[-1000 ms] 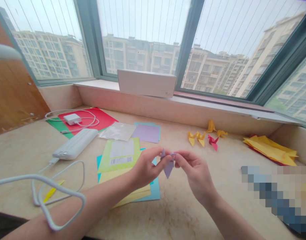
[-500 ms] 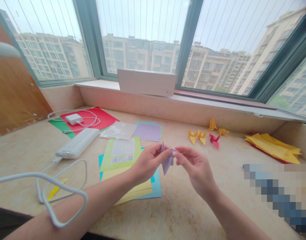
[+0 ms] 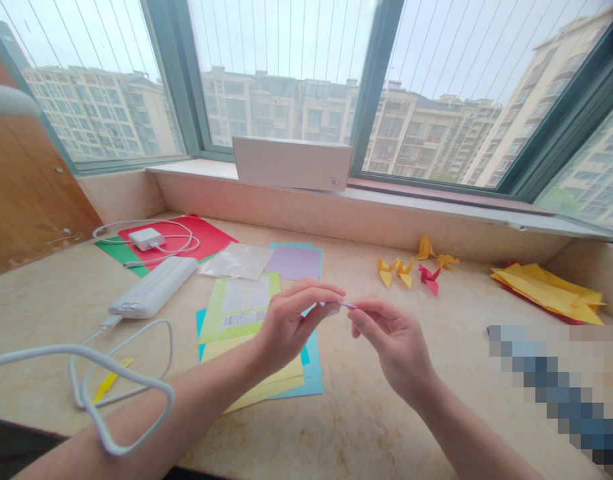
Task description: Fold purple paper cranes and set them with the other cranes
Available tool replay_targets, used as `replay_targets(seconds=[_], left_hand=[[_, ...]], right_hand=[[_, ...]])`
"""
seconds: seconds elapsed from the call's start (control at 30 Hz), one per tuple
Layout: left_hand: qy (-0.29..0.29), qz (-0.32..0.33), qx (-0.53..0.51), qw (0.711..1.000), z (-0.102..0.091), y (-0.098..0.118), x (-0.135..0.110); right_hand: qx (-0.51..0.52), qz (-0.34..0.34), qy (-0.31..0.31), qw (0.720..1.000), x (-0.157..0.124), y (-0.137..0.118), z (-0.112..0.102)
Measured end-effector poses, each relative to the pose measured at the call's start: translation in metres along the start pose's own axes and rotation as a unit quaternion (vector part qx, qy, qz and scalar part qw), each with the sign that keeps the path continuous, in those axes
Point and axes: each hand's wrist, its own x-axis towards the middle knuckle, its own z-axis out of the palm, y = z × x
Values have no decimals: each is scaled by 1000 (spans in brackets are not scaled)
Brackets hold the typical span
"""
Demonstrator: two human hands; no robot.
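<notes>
A folded piece of purple origami paper (image 3: 349, 306) is held between both hands above the counter, seen nearly edge-on as a thin sliver. My left hand (image 3: 292, 323) grips its left part between thumb and fingers, which hide most of the folds. With thumb and forefinger, my right hand (image 3: 393, 333) pinches the pointed right tip. Beneath my left hand lie light yellow sheets (image 3: 266, 367), blue paper (image 3: 313, 360) and a green printed packet (image 3: 259, 283). Beyond the hands is a flat purple sheet (image 3: 296, 263).
Several yellow paper cranes (image 3: 404, 272) and a red one (image 3: 429, 278) stand at the back right. Yellow paper (image 3: 546, 290) lies farther right. A white power bank (image 3: 155, 287), a charger (image 3: 146, 238) and a looped cable (image 3: 169, 393) occupy the left. A white box (image 3: 291, 163) stands on the sill.
The purple paper has turned from upright, with its folded points showing, to nearly flat and edge-on. My left fingers have moved over its top. My right hand keeps its pinch on the tip.
</notes>
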Motion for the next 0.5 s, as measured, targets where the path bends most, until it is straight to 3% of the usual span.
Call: replay_targets(seconds=[0.33, 0.5], left_hand=[[-7, 71, 13, 997, -2, -3, 1], [-10, 53, 3, 999, 0, -2, 1]], right_hand=[[-7, -41, -3, 999, -1, -2, 3], [-69, -68, 10, 995, -3, 0, 1]])
